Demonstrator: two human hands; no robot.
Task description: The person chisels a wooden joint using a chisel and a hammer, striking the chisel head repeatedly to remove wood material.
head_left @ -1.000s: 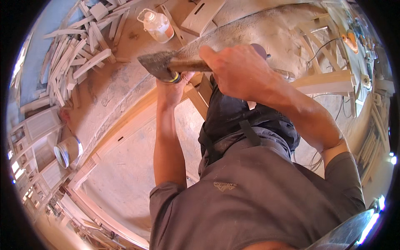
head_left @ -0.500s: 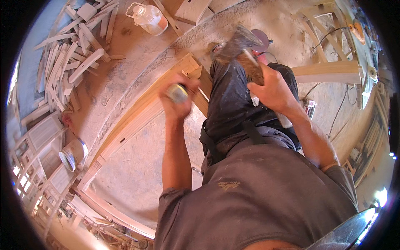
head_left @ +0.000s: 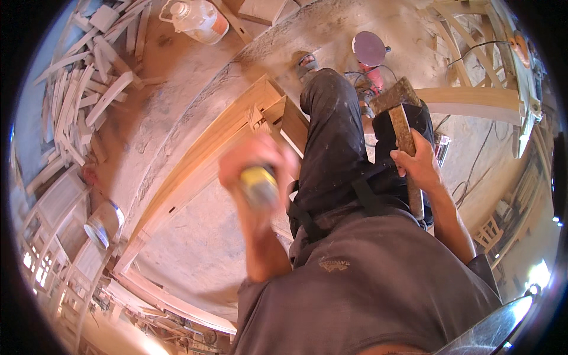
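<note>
My right hand is wrapped round the wooden handle of a hatchet, its broad, worn metal head pointing away from me over my right knee. My left hand, smeared by motion, grips a short yellow and grey object whose kind the blur hides. That hand is above the inner side of a wooden frame lying on the ground to my left. Just beyond it, a small wooden piece stands at the frame's corner, beside a short crosspiece that reaches toward my left leg.
A red disc grinder lies on the ground ahead, its cord trailing right. Scrap wood is heaped at the far left, near a white plastic jug. A bucket stands left of the frame. A thick wooden beam crosses at the right.
My right hand has lowered the hatchet rightward and nearer my body, clear of my left knee. My left hand has moved nearer and slightly right, still gripping the yellow and grey object.
</note>
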